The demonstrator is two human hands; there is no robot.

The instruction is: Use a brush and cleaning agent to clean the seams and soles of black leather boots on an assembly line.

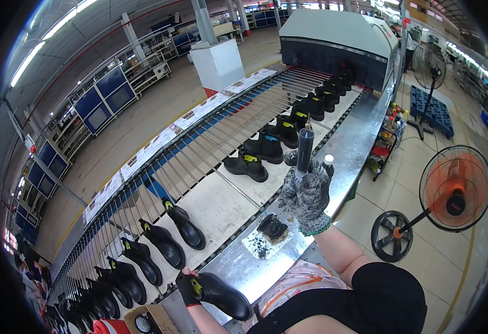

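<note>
boot [221,295] in left hand [187,285] | syringe [305,149] in right hand [308,195]

Right hand [306,195]: grey-black speckled knit glove, green cuff. Left hand [187,285]: bare. Black short sleeves, patterned white-orange apron.

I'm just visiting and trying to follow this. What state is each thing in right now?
Left hand: gripping a black boot at the metal ledge.
Right hand: gloved, holding a dark syringe-like tube upright.
Boots on conveyor: lying in a row.
Orange fan: standing; spinning unclear.
</note>
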